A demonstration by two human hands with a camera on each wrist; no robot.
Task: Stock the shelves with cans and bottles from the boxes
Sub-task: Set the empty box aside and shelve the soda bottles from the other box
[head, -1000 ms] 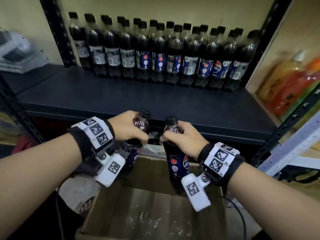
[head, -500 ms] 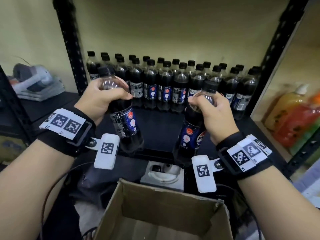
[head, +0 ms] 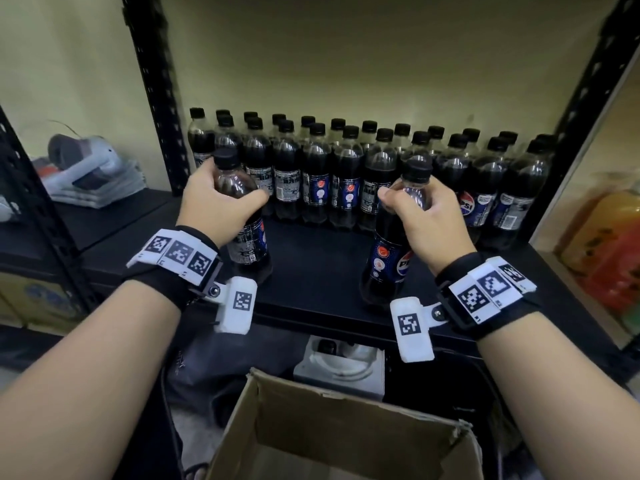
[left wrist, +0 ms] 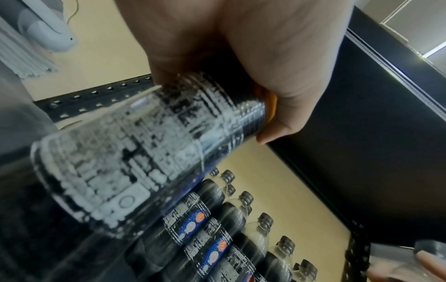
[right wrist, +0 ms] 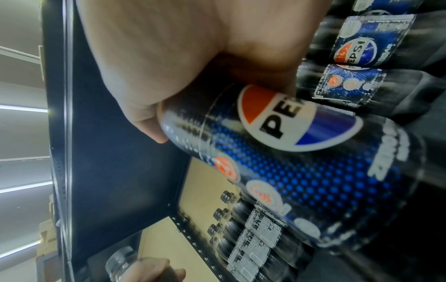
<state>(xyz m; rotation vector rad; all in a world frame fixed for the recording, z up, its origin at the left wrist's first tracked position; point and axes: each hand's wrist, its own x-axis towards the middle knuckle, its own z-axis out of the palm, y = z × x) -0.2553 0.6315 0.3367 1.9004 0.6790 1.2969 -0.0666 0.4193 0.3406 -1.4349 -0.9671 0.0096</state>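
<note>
My left hand point(head: 221, 206) grips the neck of a dark cola bottle point(head: 251, 249) over the black shelf point(head: 318, 271), left of centre; the left wrist view shows its white-print label point(left wrist: 135, 162) under my hand point(left wrist: 241, 63). My right hand point(head: 419, 216) grips a second cola bottle point(head: 386, 268) tilted over the shelf's front right, its Pepsi logo point(right wrist: 296, 122) close up in the right wrist view beneath my hand point(right wrist: 169, 57). Two rows of black-capped cola bottles point(head: 349, 178) stand at the back of the shelf. Whether either held bottle touches the shelf I cannot tell.
An open cardboard box point(head: 339, 441) sits below me in front of the shelf. Black perforated uprights point(head: 156, 84) frame the shelf bay. Orange and red bottles point(head: 602, 237) fill the neighbouring bay on the right. A grey device on folded cloths point(head: 86, 168) lies on the left shelf.
Both hands have lifted their bottles out of the box and carried them forward over the shelf, lowering them toward its surface in front of the standing rows.
</note>
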